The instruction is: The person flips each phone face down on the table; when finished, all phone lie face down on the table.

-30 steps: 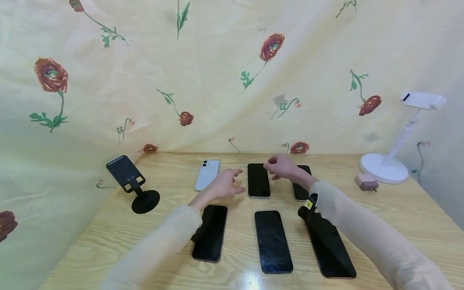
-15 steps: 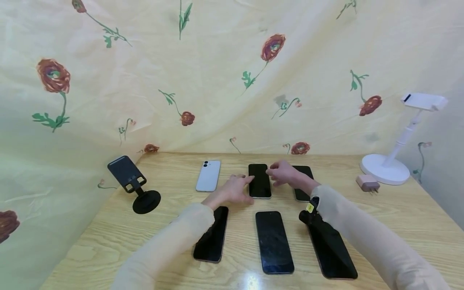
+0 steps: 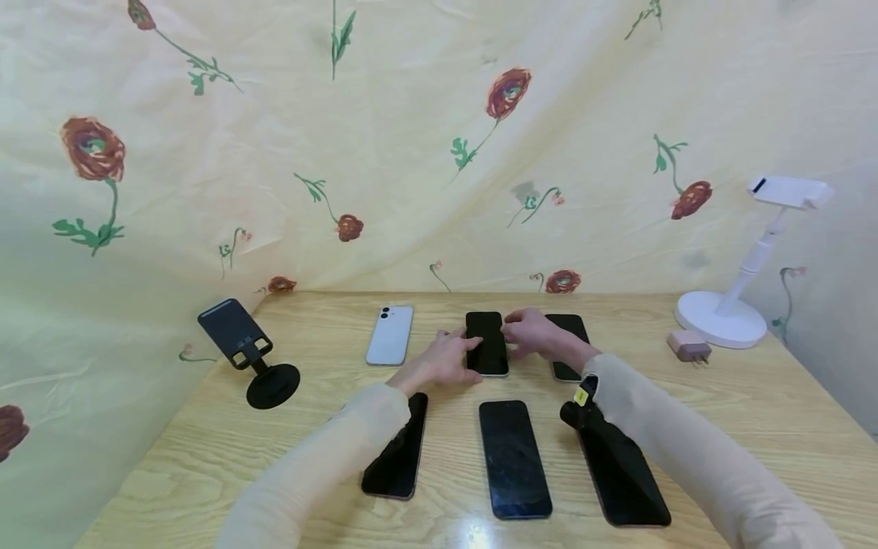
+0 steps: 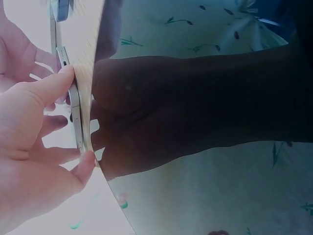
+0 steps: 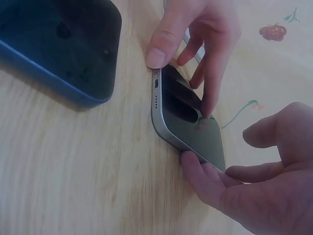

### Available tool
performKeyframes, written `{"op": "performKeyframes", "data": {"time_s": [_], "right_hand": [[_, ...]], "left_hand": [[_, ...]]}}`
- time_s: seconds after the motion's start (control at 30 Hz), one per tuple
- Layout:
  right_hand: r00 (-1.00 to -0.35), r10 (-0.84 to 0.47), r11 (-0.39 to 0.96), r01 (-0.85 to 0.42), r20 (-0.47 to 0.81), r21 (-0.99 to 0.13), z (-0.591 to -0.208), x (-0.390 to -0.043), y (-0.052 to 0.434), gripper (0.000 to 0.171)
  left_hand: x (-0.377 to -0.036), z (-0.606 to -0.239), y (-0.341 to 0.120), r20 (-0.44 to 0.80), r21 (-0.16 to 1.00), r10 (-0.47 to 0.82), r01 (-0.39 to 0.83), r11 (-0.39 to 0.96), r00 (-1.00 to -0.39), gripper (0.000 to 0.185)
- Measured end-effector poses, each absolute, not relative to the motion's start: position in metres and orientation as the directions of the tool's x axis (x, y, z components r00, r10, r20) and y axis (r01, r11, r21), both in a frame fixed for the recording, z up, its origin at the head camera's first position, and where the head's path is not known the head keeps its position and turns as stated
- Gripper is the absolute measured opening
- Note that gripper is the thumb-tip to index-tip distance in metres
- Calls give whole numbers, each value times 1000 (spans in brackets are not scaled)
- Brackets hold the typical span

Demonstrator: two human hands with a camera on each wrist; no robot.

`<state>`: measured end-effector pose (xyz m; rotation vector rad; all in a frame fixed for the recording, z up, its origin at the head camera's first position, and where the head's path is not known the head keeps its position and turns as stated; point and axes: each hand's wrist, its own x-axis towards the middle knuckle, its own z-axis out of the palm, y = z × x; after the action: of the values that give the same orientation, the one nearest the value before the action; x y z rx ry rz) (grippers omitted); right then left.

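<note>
A black-screened smartphone (image 3: 488, 351) lies face up at the back middle of the wooden table (image 3: 322, 335). From its left side my left hand (image 3: 444, 360) takes hold. In the right wrist view the left thumb (image 5: 159, 55) presses the end with the charging port, and the other fingers reach past the screen to the far edge. My right hand (image 3: 536, 334) holds the opposite long edge with its fingertips, one finger raised off it. The left wrist view shows the phone's metal side (image 4: 76, 110) edge-on between the left thumb and a finger.
A white phone (image 3: 389, 337) lies back left, a dark phone (image 3: 569, 370) under my right forearm. Three dark phones, left (image 3: 401, 469), middle (image 3: 516, 461) and right (image 3: 631, 476), lie in front. A black stand (image 3: 236, 332), white stand (image 3: 723, 316) and charger plug (image 3: 688, 345) flank them.
My left hand has moved right, from beside the white phone to the middle phone's left edge. My right hand has come down slightly onto its right edge.
</note>
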<state>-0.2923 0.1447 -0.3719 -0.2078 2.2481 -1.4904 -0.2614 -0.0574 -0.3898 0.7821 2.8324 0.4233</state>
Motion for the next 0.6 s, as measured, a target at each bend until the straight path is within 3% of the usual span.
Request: {"op": "performKeyframes", "data": {"time_s": [0.6], "right_hand": [[-881,-333,414,183,-336,-892,-374,-300,144,53]], "left_hand": [[-263,-390,-55,-96,330,548,492,805,-831,68]]}}
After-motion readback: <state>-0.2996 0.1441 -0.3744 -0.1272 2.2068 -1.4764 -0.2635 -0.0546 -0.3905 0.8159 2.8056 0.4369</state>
